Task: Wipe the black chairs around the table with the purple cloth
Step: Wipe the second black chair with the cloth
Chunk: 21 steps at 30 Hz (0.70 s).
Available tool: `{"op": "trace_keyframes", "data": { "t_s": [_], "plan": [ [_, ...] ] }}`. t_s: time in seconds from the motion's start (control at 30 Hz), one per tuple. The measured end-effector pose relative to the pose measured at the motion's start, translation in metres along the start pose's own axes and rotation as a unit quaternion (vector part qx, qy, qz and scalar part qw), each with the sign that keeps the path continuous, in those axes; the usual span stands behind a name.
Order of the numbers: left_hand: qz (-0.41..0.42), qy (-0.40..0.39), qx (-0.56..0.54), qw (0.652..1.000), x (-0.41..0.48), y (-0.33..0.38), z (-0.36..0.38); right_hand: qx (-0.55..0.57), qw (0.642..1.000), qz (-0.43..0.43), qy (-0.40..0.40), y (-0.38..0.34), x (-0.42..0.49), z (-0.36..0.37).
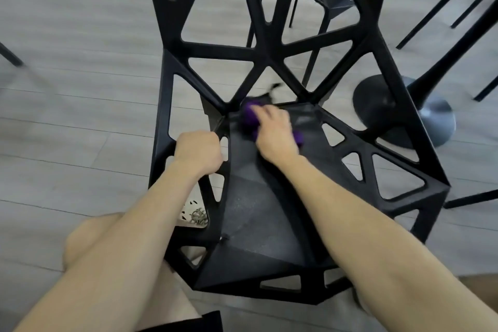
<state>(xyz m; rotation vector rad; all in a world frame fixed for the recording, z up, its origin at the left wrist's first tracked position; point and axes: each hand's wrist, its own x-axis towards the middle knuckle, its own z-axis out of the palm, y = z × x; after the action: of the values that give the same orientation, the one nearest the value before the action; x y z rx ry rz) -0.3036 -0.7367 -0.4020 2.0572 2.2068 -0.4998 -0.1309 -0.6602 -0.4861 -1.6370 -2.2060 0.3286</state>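
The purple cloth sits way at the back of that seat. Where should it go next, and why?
Probably draw the purple cloth forward along the seat: the right hand holds it at the rear, just below the backrest, most of the seat lies nearer the person, and the left hand grips the side frame.

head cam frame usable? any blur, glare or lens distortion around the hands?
Head view: motion blur smears the purple cloth and the right hand; the left hand on the black chair is sharper. Head view: the wide angle bows the floor planks towards the edges. Head view: light is soft and even, with no hard glare.
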Motion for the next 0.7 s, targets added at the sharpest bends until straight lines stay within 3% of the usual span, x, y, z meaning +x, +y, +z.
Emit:
{"op": "trace_keyframes", "data": {
  "t_s": [0.07,0.17,0.23,0.3,0.37,0.53,0.7],
  "plan": [
    [0.004,0.007,0.007,1.000,-0.002,0.001,0.000,0.006,0.996,-0.078,-0.041,-0.036,0.007,0.013],
    [0.007,0.007,0.009,1.000,-0.001,-0.001,0.003,-0.069,0.991,-0.106,-0.046,-0.020,0.009,0.001],
    [0.007,0.013,0.009,1.000,0.000,-0.003,0.004,-0.140,0.989,-0.047,-0.018,0.024,0.010,-0.018],
    [0.004,0.013,0.005,1.000,0.000,-0.002,0.004,-0.141,0.990,0.028,0.000,0.062,0.012,-0.039],
    [0.002,0.014,0.004,1.000,0.000,-0.001,0.002,-0.145,0.988,0.060,0.007,0.058,0.014,-0.042],
    [0.007,0.006,0.014,1.000,-0.006,-0.002,0.001,-0.086,0.992,-0.068,-0.069,-0.053,0.017,0.004],
    [0.034,-0.014,0.043,0.998,-0.014,-0.002,-0.009,-0.096,0.986,-0.100,-0.088,-0.038,0.007,-0.009]
  ]
}}
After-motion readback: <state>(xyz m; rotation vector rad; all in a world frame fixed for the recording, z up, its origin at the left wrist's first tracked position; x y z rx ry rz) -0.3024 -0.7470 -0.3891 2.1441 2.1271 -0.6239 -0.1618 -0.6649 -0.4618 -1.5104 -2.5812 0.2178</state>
